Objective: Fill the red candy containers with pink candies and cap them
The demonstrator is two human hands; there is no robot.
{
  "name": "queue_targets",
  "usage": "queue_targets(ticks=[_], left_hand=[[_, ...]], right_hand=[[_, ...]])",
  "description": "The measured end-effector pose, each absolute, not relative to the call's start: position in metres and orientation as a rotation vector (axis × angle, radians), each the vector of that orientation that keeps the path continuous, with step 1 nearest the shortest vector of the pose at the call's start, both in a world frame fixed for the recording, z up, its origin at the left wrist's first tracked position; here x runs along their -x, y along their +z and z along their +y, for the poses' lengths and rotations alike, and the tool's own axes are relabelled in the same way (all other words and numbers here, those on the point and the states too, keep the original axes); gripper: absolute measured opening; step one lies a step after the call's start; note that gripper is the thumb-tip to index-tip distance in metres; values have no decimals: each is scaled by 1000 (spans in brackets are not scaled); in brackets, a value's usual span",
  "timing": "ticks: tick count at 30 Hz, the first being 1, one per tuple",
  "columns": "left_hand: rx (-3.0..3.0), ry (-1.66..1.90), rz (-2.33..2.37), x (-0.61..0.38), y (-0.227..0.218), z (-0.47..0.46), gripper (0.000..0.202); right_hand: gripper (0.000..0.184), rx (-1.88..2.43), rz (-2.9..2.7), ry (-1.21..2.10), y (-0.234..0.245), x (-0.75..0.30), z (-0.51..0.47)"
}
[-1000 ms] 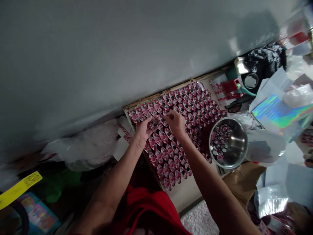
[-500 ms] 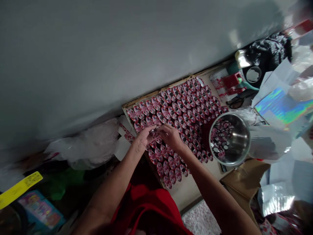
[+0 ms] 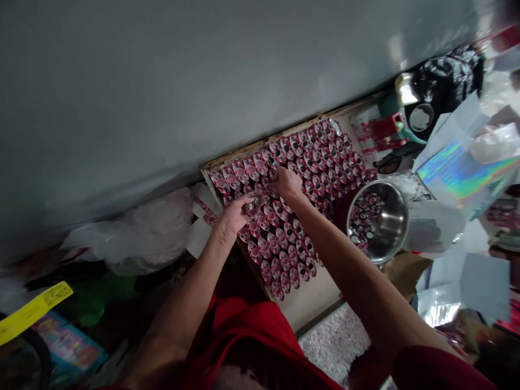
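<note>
Rows of small oval red-and-pink cards [image 3: 281, 238] cover the table; many show a pink round centre and others a dark round spot. My left hand [image 3: 233, 215] is over the near-left rows, its thumb and fingers closed around several small round discs [image 3: 252, 204] with shiny edges. Up and to the right of it, my right hand [image 3: 287, 184] reaches down onto the cards with its fingers pressed together. Whatever its fingertips hold is hidden. A shiny metal bowl [image 3: 396, 230] to the right contains many similar small round discs [image 3: 368, 211].
A grey wall [image 3: 162, 81] rises behind the table's wooden back edge [image 3: 260, 145]. Tape roll [image 3: 421, 117], scissors [image 3: 388, 164], a black plastic bag [image 3: 450, 76] and loose sheets crowd the right side. White plastic bags [image 3: 138, 230] lie to the left.
My right hand has left my left hand and moved up and slightly right onto the cards. My left hand has shifted slightly left, and the discs in it now show more clearly.
</note>
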State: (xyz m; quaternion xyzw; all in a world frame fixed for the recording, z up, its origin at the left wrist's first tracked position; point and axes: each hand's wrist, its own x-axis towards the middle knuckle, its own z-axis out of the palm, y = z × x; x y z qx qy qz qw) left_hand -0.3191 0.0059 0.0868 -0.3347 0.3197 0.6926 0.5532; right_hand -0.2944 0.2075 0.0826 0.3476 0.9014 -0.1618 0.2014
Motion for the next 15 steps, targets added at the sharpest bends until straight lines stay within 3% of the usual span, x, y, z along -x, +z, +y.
queue_targets(ticks=[5,9,15], left_hand=[[811,1630,801,299,93,3,34],[865,1601,807,275,85,11,33],[973,1510,756,222,74,30,19]], right_hand=[[15,-863,2674,-646,110,252,182],[22,-607,2764,-1198,116,185,151],[37,-949,2398,-1734,108,132,153]])
